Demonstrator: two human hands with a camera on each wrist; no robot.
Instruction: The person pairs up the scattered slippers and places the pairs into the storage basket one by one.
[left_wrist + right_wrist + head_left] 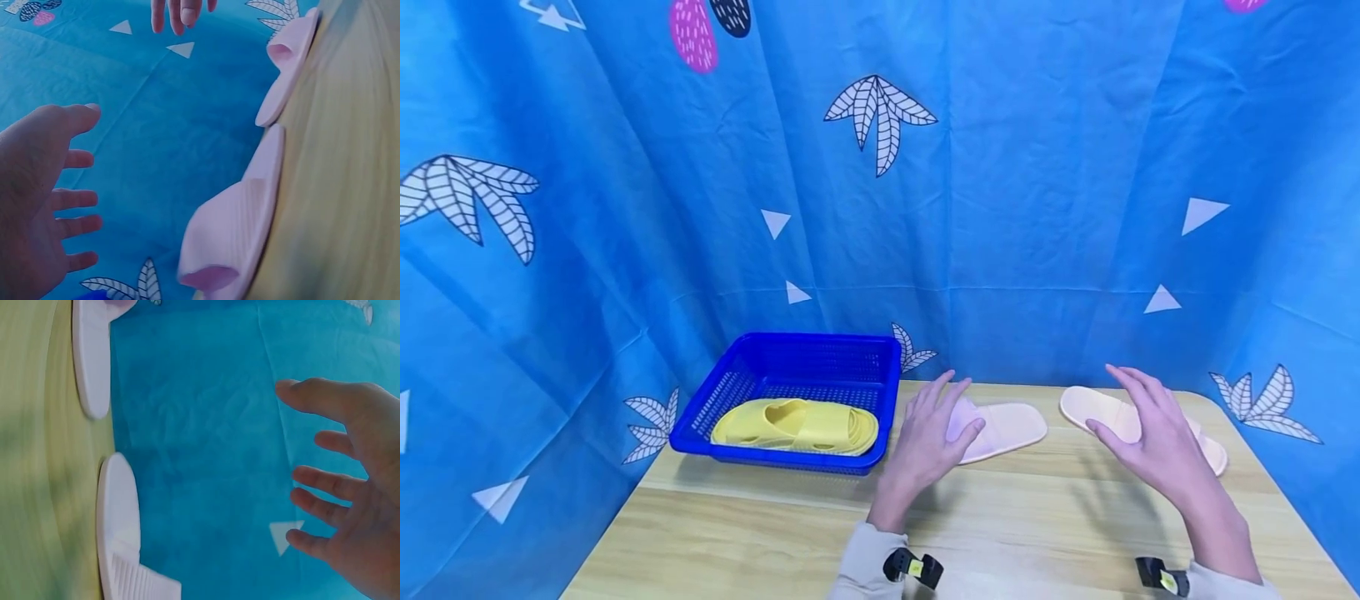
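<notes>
Two pale pink slide slippers lie on the wooden table. The left one (1015, 427) is partly covered by my left hand (925, 433), which hovers above with fingers spread and holds nothing. My right hand (1161, 442) is also raised with fingers apart, in front of the right slipper (1088, 406) and hiding its middle. Both wrist views show a gap between the hands and the slippers. In the left wrist view the nearer slipper (231, 219) stands sole down, its ribbed strap visible. The right wrist view shows the other slipper (119, 512) only in part.
A blue plastic basket (760, 455) stands at the table's left, with yellow slippers (831, 425) inside, next to my left hand. Behind and at both sides hangs a blue patterned curtain (1037, 208). The wooden table (737, 533) extends toward me.
</notes>
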